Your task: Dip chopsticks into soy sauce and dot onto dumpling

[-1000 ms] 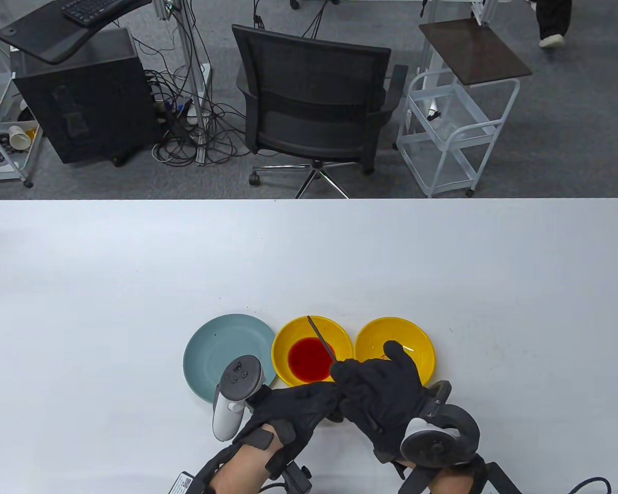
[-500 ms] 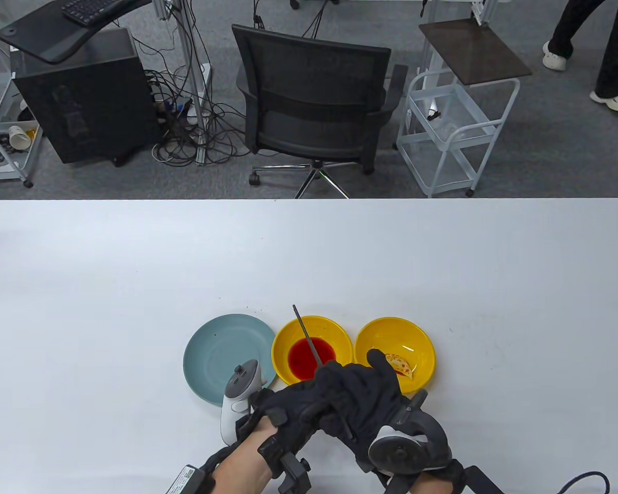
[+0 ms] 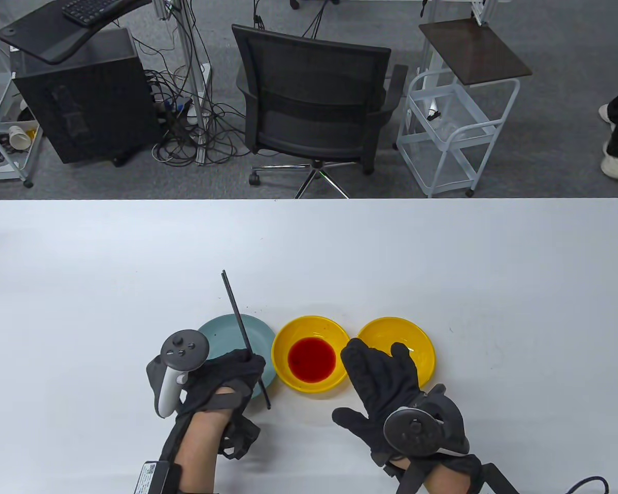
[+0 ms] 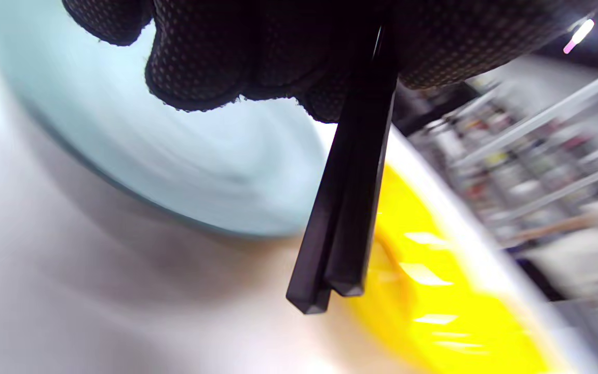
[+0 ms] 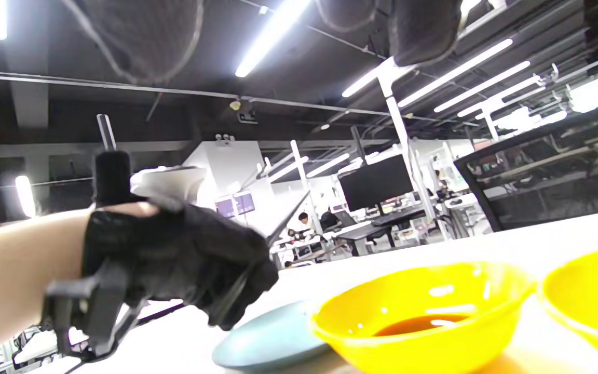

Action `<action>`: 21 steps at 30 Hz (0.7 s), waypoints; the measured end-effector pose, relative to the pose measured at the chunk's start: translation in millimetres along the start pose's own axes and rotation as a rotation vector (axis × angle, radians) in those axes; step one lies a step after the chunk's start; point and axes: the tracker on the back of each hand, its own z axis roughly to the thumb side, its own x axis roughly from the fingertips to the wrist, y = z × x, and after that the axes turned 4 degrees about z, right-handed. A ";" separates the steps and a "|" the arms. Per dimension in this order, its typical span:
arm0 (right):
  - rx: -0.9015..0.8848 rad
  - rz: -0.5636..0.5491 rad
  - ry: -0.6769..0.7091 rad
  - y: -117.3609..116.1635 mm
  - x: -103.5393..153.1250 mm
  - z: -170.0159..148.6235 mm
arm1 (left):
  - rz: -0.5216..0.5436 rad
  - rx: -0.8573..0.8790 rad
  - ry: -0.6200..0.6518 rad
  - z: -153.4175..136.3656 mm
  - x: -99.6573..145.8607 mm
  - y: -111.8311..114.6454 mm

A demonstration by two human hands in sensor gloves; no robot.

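My left hand grips a pair of black chopsticks over the pale blue plate. The thin ends point away from me and the thick ends stick out below the fist. A yellow bowl with red-brown sauce stands in the middle. A second yellow bowl stands to its right; my right hand lies open and flat above its near rim and hides the dumpling. The right wrist view shows the left hand beside the sauce bowl.
The three dishes stand in a row near the table's front edge. The white table stretches far and wide behind them. An office chair and a wire cart stand beyond the far edge.
The chopsticks passed from my right hand to my left. The left hand moved left over the blue plate with them. The right hand let go, opened flat and now covers the dumpling.
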 end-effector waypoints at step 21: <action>-0.046 0.058 -0.096 3.7 1.1 -20.0 | 0.140 -0.604 -0.142 20.0 -11.2 38.3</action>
